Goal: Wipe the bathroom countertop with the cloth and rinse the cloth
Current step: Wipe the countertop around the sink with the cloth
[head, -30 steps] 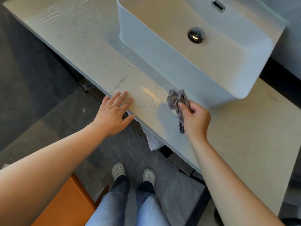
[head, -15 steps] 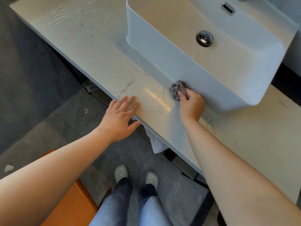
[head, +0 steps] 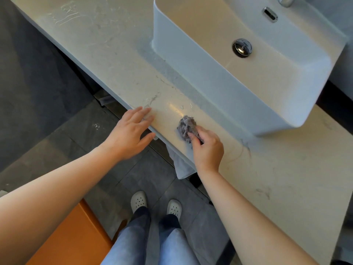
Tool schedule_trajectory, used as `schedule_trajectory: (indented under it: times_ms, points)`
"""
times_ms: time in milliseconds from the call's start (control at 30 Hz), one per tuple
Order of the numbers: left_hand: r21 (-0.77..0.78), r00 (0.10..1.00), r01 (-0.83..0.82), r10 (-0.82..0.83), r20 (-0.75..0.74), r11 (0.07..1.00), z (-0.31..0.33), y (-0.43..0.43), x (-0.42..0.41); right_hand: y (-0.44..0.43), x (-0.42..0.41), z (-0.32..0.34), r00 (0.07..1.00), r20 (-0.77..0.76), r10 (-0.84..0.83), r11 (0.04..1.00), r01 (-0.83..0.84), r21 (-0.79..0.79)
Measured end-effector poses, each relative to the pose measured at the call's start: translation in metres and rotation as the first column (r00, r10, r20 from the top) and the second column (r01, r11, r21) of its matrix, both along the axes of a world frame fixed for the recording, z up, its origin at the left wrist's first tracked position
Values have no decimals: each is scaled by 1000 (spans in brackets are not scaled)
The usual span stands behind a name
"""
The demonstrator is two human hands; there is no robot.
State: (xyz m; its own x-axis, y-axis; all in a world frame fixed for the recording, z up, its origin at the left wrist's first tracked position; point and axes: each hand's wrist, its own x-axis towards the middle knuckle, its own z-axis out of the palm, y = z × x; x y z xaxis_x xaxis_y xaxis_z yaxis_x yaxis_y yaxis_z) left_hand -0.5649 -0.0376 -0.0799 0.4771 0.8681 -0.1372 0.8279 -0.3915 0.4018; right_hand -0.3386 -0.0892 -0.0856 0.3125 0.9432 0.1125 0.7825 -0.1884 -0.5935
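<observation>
At the front edge of the bench (head: 114, 54), the left hand (head: 131, 134) lies flat, fingers straight. Just right, the right hand (head: 207, 150) pinches the crumpled grey cloth (head: 186, 126) in its grip, apparently pressed to the bench. Beyond stands the basin (head: 219, 87).

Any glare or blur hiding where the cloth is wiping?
Head view: a glare streak lies on the countertop just beyond the cloth, covering none of it; cloth and right hand are sharp; the basin shades the strip along its base.
</observation>
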Motion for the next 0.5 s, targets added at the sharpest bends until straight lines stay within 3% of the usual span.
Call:
schedule_trajectory:
  times_ms: [133,200,333,400,500]
  points:
    - [-8,998,-67,67,-20,998,-2,3,-16,-28,-20,11,992,-108,65,997,-68,-26]
    - [-8,998,-50,50,-40,999,-2,5,-18,-37,-26,20,963,-246,105,986,-133,-101]
    - [-19,997,-61,60,-38,998,-1,7,-16,-35,-26,43,895,-447,5,986,-80,-149]
    - [-25,997,-71,70,-34,997,0,7,-15,-19,-15,53,888,-453,-72,995,30,-99]
    - [-31,996,-76,75,-47,997,2,6,-13,18,9,58,940,-322,-109,993,116,4]
